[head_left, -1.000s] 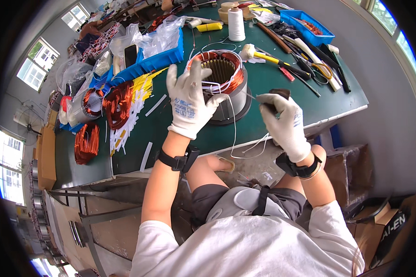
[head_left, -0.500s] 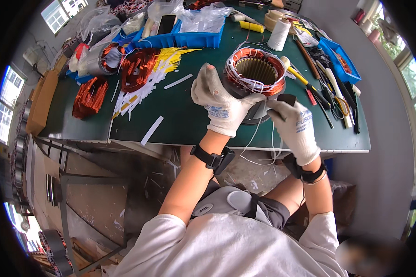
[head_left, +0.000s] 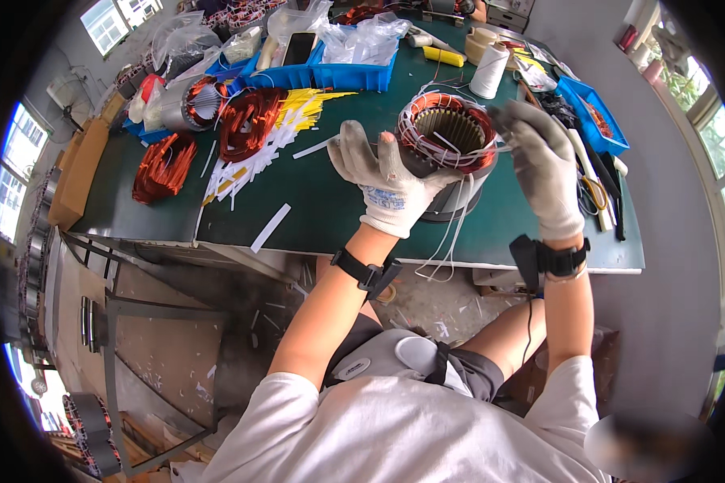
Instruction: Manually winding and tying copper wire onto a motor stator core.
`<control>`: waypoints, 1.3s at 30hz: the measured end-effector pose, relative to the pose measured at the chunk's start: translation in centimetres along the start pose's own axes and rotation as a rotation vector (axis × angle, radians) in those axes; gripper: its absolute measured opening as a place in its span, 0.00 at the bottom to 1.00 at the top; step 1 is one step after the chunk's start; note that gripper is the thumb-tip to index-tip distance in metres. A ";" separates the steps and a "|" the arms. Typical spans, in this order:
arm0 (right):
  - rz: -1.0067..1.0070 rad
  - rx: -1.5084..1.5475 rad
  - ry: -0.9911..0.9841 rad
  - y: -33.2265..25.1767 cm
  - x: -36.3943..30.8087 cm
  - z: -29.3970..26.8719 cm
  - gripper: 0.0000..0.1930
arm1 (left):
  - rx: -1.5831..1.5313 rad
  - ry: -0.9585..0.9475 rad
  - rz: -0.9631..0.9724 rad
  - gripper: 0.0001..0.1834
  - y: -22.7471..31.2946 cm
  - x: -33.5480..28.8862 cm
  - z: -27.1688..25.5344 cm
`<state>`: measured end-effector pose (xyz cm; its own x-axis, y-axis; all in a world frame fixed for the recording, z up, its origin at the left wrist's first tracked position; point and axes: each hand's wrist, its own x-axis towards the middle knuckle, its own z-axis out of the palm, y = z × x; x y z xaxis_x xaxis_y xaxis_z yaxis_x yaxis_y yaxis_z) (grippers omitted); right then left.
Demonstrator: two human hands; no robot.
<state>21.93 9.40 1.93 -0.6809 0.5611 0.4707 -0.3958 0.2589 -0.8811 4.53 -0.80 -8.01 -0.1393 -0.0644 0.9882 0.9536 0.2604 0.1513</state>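
Note:
A motor stator with copper windings laced in white cord stands near the table's front edge. My left hand, in a white glove with greyed fingertips, is at its near left side. Its fingers are spread and raised, and the thumb rests against the stator's near side. My right hand, gloved too and partly blurred, is just right of the stator with fingers bent together. A strand of white cord runs from the winding rim to it. A loop of cord hangs over the table edge.
Copper coils and white and yellow strips lie to the left. Blue bins with plastic bags and a phone stand behind. A thread spool, hand tools and a blue tray are at right.
My right hand has moved up and to the right, from below the stator to beside its rim. The cord is drawn toward it. My left hand's fingers have spread wider.

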 end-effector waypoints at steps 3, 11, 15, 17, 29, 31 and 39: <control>-0.087 0.599 -0.049 1.4 -4.3 -2.6 0.11 | 0.009 0.003 -0.019 0.68 0.3 -0.4 -0.1; 0.274 0.327 0.138 5.5 -9.3 0.2 0.19 | -0.045 -0.016 0.073 0.69 -0.2 -0.4 0.1; 0.132 -0.310 0.126 4.0 -12.8 -2.8 0.14 | -0.065 0.002 0.121 0.67 -0.3 0.1 0.3; -0.006 -0.147 0.340 3.2 -15.1 -5.9 0.16 | -0.072 0.003 0.131 0.66 -0.4 0.3 0.3; 0.023 0.319 1.542 1.0 -55.7 -30.2 0.18 | -0.131 0.006 0.127 0.66 -0.9 -0.3 0.8; 0.105 0.375 1.589 0.5 -60.2 -30.0 0.18 | -0.132 -0.006 0.151 0.64 -0.6 0.6 0.7; 0.549 0.059 0.866 1.0 -31.0 -10.2 0.12 | -0.516 -0.821 0.410 0.30 -0.1 6.1 0.5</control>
<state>48.95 0.29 -14.07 -0.1081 0.9713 -0.2120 -0.2092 -0.2307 -0.9503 3.50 -0.75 -1.96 0.2655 0.6583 0.7044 0.9399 -0.3395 -0.0370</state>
